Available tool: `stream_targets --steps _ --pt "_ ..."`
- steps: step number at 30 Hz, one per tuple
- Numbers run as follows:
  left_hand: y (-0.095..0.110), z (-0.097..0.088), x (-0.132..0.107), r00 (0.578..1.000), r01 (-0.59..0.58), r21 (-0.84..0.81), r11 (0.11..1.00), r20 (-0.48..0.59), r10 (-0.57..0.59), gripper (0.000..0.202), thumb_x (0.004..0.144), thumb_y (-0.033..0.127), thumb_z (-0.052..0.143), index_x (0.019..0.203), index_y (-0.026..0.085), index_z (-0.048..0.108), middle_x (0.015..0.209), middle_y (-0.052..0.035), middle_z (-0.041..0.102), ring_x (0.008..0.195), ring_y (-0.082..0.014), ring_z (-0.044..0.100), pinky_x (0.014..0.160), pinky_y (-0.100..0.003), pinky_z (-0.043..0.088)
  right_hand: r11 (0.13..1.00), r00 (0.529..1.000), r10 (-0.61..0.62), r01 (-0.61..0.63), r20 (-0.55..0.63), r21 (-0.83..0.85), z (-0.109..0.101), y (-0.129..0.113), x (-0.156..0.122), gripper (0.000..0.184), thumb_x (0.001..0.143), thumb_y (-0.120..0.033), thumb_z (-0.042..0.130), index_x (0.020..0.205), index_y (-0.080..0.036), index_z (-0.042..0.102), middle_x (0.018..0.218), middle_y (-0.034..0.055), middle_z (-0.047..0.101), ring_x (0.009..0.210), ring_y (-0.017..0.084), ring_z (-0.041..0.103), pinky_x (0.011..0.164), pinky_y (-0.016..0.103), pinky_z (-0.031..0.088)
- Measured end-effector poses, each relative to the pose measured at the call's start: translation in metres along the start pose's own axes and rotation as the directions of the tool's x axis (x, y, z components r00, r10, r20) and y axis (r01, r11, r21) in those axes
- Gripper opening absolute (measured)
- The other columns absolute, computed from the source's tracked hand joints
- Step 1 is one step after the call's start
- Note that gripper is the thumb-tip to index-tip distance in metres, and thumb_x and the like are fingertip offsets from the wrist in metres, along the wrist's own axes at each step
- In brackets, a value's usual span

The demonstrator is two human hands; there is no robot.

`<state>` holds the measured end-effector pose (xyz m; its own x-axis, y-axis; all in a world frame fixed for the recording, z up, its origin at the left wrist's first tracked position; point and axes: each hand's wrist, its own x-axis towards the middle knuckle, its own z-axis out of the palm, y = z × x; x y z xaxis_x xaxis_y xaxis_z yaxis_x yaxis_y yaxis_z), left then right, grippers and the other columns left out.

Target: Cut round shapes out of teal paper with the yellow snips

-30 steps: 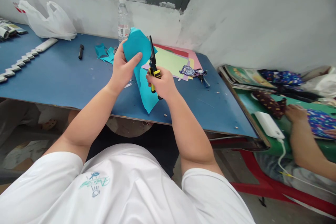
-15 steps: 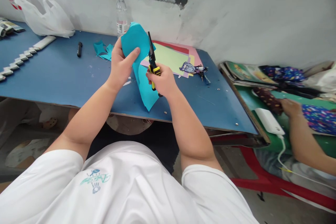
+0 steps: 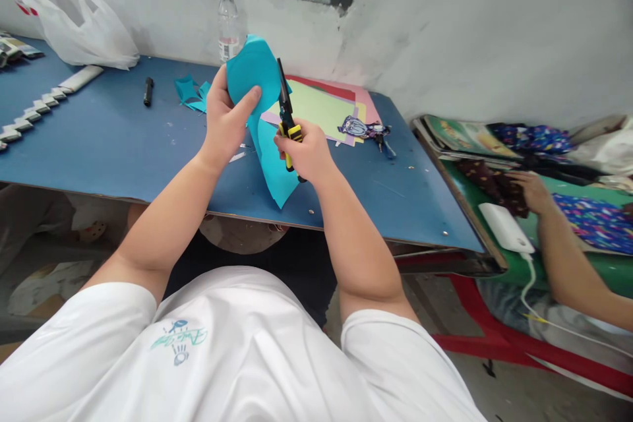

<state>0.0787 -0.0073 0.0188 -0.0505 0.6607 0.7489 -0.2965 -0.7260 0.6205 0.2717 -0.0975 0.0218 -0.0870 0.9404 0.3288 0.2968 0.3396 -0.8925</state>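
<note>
My left hand pinches a sheet of bright blue paper, thumb in front and fingers behind. The paper's upper part has a rounded, cut edge, and a long piece of it hangs down over the table's front. In my right hand are black and yellow scissors, blades pointing up along the paper's right edge. Whether the blades are fully closed I cannot make out. Behind the paper lies a stack of coloured paper sheets. Blue paper scraps rest left of it.
On the blue table are a black marker, a water bottle, a white plastic bag, a folded paper strip and a purple patterned item. At right, another person's hand touches brown cloth near a white power bank.
The blue paper and my left hand have shifted slightly up and left. My right hand with the scissors is almost still. The other person's hand has moved left with the brown cloth.
</note>
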Motion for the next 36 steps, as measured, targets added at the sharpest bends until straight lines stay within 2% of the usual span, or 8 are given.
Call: stream_targets --steps 5,12,17,22,27,31,36 --pt "0.002 0.001 0.000 1.000 -0.003 -0.021 1.000 0.001 0.003 0.066 0.090 0.081 0.101 0.124 0.028 0.080 0.104 -0.0047 0.078 0.104 -0.0264 0.084 0.098 -0.040 0.071 1.000 1.000 0.010 -0.010 -0.016 0.005 0.001 -0.002 -0.001 0.020 0.092 -0.034 0.081 0.087 -0.028 0.063 0.070 -0.0022 0.066 0.065 0.021 0.065 0.067 0.039 0.053" --pt "-0.005 0.000 0.002 1.000 -0.025 -0.066 0.998 0.003 0.026 0.062 0.092 0.080 0.101 0.125 0.031 0.081 0.101 -0.0024 0.075 0.096 -0.0226 0.081 0.092 -0.037 0.071 1.000 1.000 0.011 -0.011 -0.002 -0.005 0.000 -0.004 -0.002 0.022 0.091 -0.036 0.082 0.087 -0.028 0.062 0.067 -0.0030 0.064 0.063 0.020 0.063 0.065 0.037 0.051" --pt "-0.010 -0.001 0.003 1.000 0.002 -0.040 0.999 -0.014 -0.002 0.072 0.088 0.088 0.099 0.130 0.032 0.081 0.107 -0.0026 0.076 0.105 -0.0247 0.082 0.098 -0.038 0.069 1.000 1.000 0.015 -0.015 -0.002 0.002 0.000 -0.004 -0.002 0.019 0.091 -0.033 0.079 0.085 -0.029 0.062 0.066 -0.0030 0.063 0.061 0.020 0.062 0.063 0.037 0.051" --pt "-0.008 -0.001 0.003 0.999 -0.022 -0.065 0.998 -0.027 0.020 0.062 0.089 0.081 0.102 0.128 0.037 0.082 0.108 -0.0022 0.078 0.100 -0.0239 0.080 0.093 -0.040 0.068 1.000 1.000 0.015 -0.015 0.008 -0.006 -0.001 -0.006 -0.003 0.022 0.092 -0.035 0.082 0.086 -0.029 0.061 0.066 -0.0032 0.063 0.062 0.020 0.063 0.065 0.037 0.051" --pt "-0.016 -0.005 0.006 0.998 -0.058 -0.062 0.996 0.021 0.060 0.061 0.094 0.081 0.099 0.132 0.039 0.075 0.109 0.0004 0.078 0.101 -0.0227 0.076 0.092 -0.042 0.063 0.999 0.999 0.032 -0.032 0.003 -0.008 0.000 -0.006 -0.004 0.023 0.092 -0.035 0.081 0.085 -0.029 0.060 0.066 -0.0028 0.062 0.062 0.020 0.063 0.065 0.038 0.051" --pt "-0.025 -0.010 0.009 0.998 -0.062 -0.059 0.996 0.000 0.062 0.069 0.093 0.081 0.101 0.139 0.041 0.069 0.114 0.0032 0.079 0.099 -0.0213 0.070 0.090 -0.044 0.059 1.000 1.000 0.024 -0.024 0.002 -0.015 0.000 -0.007 -0.004 0.021 0.092 -0.034 0.079 0.082 -0.029 0.060 0.066 -0.0021 0.063 0.063 0.021 0.063 0.065 0.039 0.052" --pt "-0.028 -0.012 0.012 0.997 -0.064 -0.018 0.998 0.040 0.064 0.072 0.098 0.091 0.089 0.139 0.036 0.065 0.110 0.0011 0.076 0.101 -0.0208 0.067 0.091 -0.043 0.054 0.999 1.000 0.021 -0.021 0.011 -0.030 -0.001 -0.009 -0.005 0.021 0.093 -0.034 0.078 0.081 -0.029 0.062 0.065 -0.0014 0.063 0.063 0.021 0.063 0.065 0.038 0.052"
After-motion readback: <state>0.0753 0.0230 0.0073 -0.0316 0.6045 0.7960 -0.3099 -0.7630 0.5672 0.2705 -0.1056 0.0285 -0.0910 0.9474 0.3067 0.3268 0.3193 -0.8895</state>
